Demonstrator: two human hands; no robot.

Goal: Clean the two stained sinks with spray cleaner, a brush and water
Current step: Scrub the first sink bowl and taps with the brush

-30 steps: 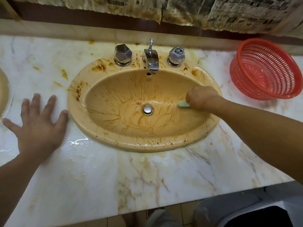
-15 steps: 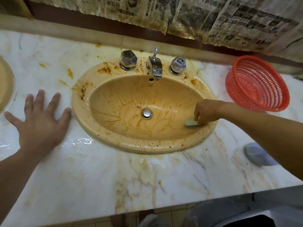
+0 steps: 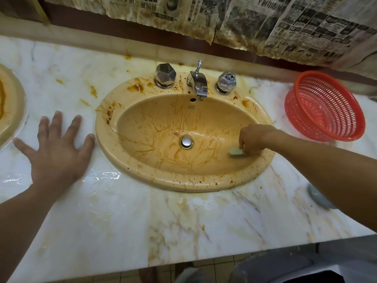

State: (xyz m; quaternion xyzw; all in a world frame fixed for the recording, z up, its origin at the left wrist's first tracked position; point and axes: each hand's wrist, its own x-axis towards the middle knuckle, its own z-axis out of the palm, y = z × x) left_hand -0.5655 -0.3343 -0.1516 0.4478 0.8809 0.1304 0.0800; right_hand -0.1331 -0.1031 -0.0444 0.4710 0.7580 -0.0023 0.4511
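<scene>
While my right grip (image 3: 255, 139) pinches the brush (image 3: 236, 151) on the near-right wall of the sink (image 3: 163, 178) and my left grip (image 3: 57, 148) lies spread on the worktop (image 3: 102, 221), I judge scrubbing barely begun, with it and the left sink (image 3: 12, 119) streaked brown.

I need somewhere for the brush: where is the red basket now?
In the head view, the red basket sits on the marble counter, to the right of the stained sink.

The newspaper (image 3: 285, 27) carries dense print and the sink (image 3: 204, 183) a small stamp; neither is legible.
</scene>
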